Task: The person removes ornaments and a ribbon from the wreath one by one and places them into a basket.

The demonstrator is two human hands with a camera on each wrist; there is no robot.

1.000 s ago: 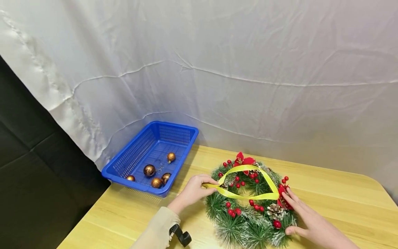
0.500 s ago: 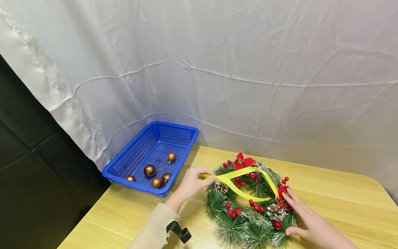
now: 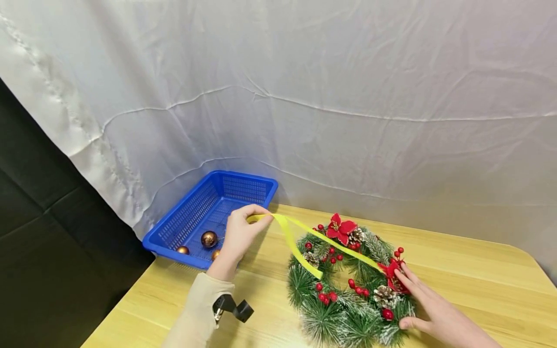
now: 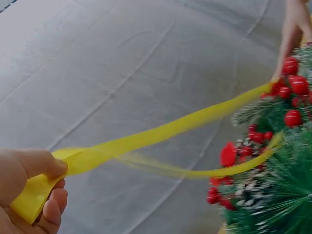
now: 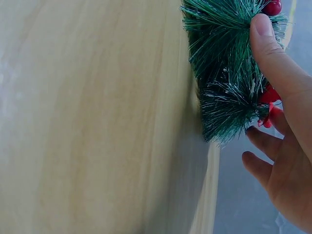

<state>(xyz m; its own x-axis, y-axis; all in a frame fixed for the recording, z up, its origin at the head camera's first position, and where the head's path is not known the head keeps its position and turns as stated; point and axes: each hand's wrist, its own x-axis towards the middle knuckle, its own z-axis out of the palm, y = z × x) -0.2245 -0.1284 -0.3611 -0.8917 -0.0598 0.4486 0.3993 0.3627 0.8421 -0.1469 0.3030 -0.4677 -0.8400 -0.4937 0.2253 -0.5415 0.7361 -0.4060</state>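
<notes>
My left hand (image 3: 243, 232) pinches a yellow ribbon (image 3: 341, 247) between thumb and fingers, raised beside the basket. From there one length runs taut to the right side of a green wreath (image 3: 326, 319); another hangs down, its cut end over the wreath's left side. The left wrist view shows the ribbon (image 4: 165, 130) folded in my grip. The wreath lies on the table, with red poinsettias (image 3: 341, 229), red berries and pine cones. My right hand (image 3: 435, 302) rests on its right edge, fingers extended at a poinsettia. In the right wrist view its thumb (image 5: 273, 53) touches the needles.
A blue mesh basket (image 3: 197, 191) stands at the table's back left, with bronze baubles (image 3: 209, 239) in it, some hidden behind my left hand. The wooden table (image 3: 470, 270) extends right of the wreath. A pale curtain (image 3: 304, 96) hangs behind.
My left hand has moved up and left, drawing the ribbon off the wreath's middle, so the loop has opened and a loose end hangs down. The right hand and wreath have stayed in place.
</notes>
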